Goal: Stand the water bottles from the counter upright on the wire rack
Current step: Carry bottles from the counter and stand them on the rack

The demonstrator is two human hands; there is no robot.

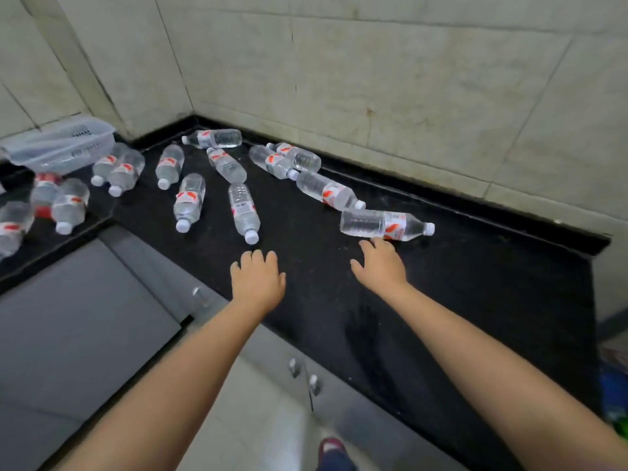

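Reach stage is judged underway: right hand [382, 263], open and empty, touches centre-right bottle [385, 225]; left hand [257, 278] is spread, empty. Closing around it is required next.

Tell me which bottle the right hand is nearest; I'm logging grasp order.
The rightmost water bottle, lying on its side with its cap pointing right. The right hand has fingertips at its label; every other bottle lies farther left.
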